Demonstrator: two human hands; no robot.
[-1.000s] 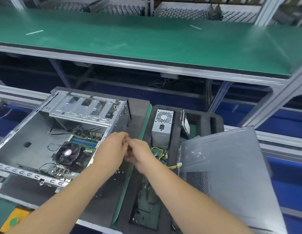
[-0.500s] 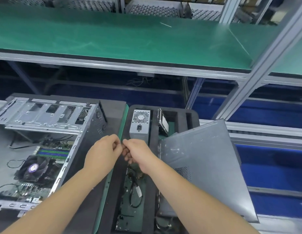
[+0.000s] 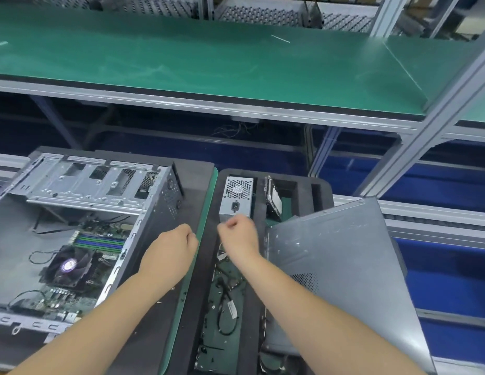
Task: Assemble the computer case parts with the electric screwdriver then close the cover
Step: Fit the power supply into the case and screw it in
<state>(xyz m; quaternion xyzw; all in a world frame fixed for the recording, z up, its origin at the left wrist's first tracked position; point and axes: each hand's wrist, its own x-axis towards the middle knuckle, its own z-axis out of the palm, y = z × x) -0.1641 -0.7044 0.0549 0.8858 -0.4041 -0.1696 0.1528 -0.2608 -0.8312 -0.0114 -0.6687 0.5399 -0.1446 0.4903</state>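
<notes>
The open computer case (image 3: 154, 212) lies on its side at the left, showing its motherboard, a CPU fan (image 3: 69, 266) and a drive cage (image 3: 84, 182). The grey cover panel (image 3: 338, 266) leans tilted on the black foam tray (image 3: 325, 190) at the right. In the tray stand a silver power supply (image 3: 237, 193) and a hard drive (image 3: 273, 201). My left hand (image 3: 172, 249) hovers with curled fingers over the dark mat beside the case. My right hand (image 3: 240, 234), blurred and curled too, is just in front of the power supply. Nothing shows in either hand.
Black cables (image 3: 226, 307) lie in the tray's long slot below my right arm. A long green shelf (image 3: 208, 63) runs across the back above a dark gap. An aluminium post (image 3: 425, 147) rises at the right, with blue panels behind it.
My hands were touching fingertip to fingertip; now they have parted, the right one moving up toward the power supply. The view has swung back left, showing more of the case.
</notes>
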